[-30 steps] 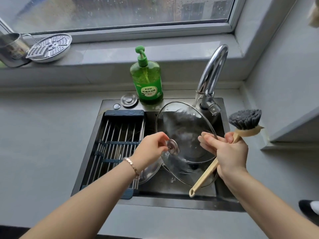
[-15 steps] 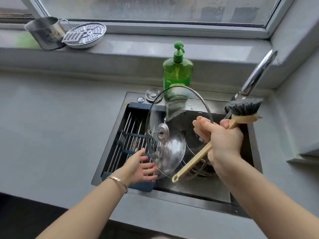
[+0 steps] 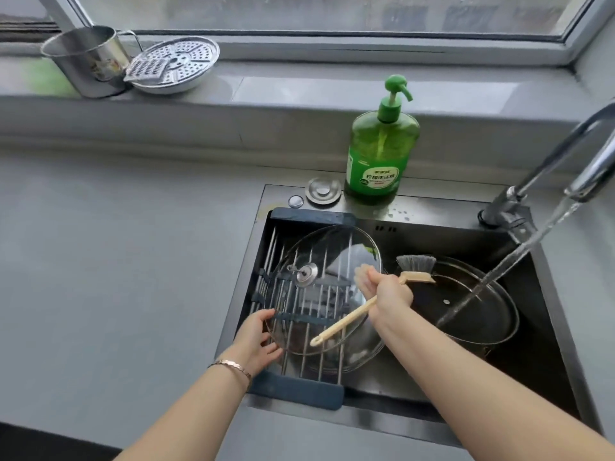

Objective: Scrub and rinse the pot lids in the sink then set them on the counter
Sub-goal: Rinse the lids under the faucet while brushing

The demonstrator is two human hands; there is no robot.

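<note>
**Entry: lid [image 3: 319, 294], glass, steel knob [image 3: 306, 273]**

- Location: over the rack [image 3: 299, 390] at the left of the sink [image 3: 382, 415]. It lies tilted with the knob side up. A second ago it stood nearly upright mid-sink, by the tap [image 3: 565, 154].
- Left hand [image 3: 258, 339]: you released the knob and hung loose for a moment. Your fingers now curl on the lid's near-left rim, thumb on top.
- Right hand [image 3: 387, 292]: wrapped round the brush [image 3: 346, 319], bristles up. Its fingertips also seem to pinch the lid's far-right rim (the clear glass makes that contact hard to read).
- Second lid [image 3: 466, 331]: lies in the right of the sink, with the stream [image 3: 506, 271] falling on it.
- Counter [image 3: 116, 261]: just left of the rack and not yet holding either lid.

**Reading of the change**

- You have carried this lid leftward, away from the water, and laid it flatter between both hands.
- It is probably rinsed and on its way to the counter.
- The second lid is still to be scrubbed, which would explain the brush in your grip
</note>
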